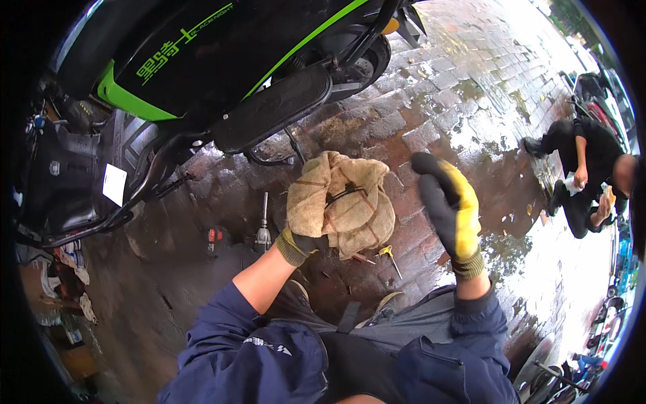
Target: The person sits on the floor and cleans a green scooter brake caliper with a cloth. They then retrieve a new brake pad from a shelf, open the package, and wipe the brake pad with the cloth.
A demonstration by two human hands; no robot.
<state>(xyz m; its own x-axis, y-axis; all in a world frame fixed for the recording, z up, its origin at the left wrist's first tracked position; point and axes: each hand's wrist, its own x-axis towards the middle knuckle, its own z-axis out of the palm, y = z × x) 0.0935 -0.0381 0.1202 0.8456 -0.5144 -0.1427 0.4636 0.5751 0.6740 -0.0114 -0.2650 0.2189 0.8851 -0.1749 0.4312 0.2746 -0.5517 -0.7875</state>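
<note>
A folded tan burlap sack (356, 225) with brown stripes lies on the wet brick ground in front of me. On top of it rests a thin black curved piece (344, 193), too small to name. My left hand (306, 242), in a dark glove with a yellowish cuff, is at the sack's lower left edge; cloth covers its fingers. To the right of the sack, my right hand (452, 209) is raised, apart from it, in a black-and-yellow glove. Its fingers are stretched out and nothing shows in them.
A black-and-green electric scooter (202, 74) stands at upper left. Near the sack lie a power tool with a long shaft (263, 232), a red-and-black block (214, 237) and a yellow-handled driver (387, 252). Another person (592, 158) squats at right by parked bikes.
</note>
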